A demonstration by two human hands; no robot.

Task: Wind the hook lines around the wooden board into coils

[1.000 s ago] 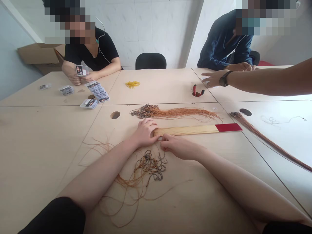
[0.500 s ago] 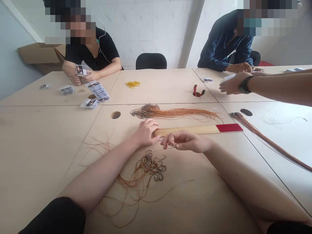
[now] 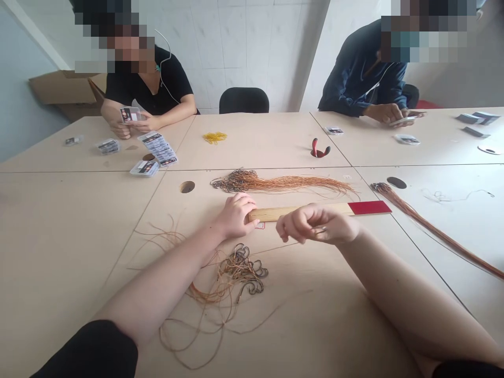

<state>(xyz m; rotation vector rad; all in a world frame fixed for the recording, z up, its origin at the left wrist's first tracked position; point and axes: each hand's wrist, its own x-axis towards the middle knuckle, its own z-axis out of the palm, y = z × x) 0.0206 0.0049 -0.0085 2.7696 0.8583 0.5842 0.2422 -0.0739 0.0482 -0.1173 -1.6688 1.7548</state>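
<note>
My left hand (image 3: 237,216) is closed around the left end of a long wooden strip (image 3: 334,211) with a red right end, its thumb along the near edge. In front of that strip, my right hand (image 3: 315,224) is raised with curled fingers, pinching a small metal piece that looks like a fish hook, mostly hidden. A thin orange line trails leftward from under this hand. Between my forearms lies a loose tangle of dark fish hooks (image 3: 255,286) on orange lines (image 3: 202,296). Beyond the strip is a bundle of hooked lines (image 3: 287,182).
Another hooked bundle (image 3: 429,218) lies at the right. Red-handled pliers (image 3: 319,149) stand in a table hole. Farther off are yellow pieces (image 3: 214,137) and small labelled boxes (image 3: 159,148). Two people sit opposite, handling flat boxes.
My right hand has moved right, away from my left hand, along the strip. My left hand stays put. Another person's arm with a watch has left the right side.
</note>
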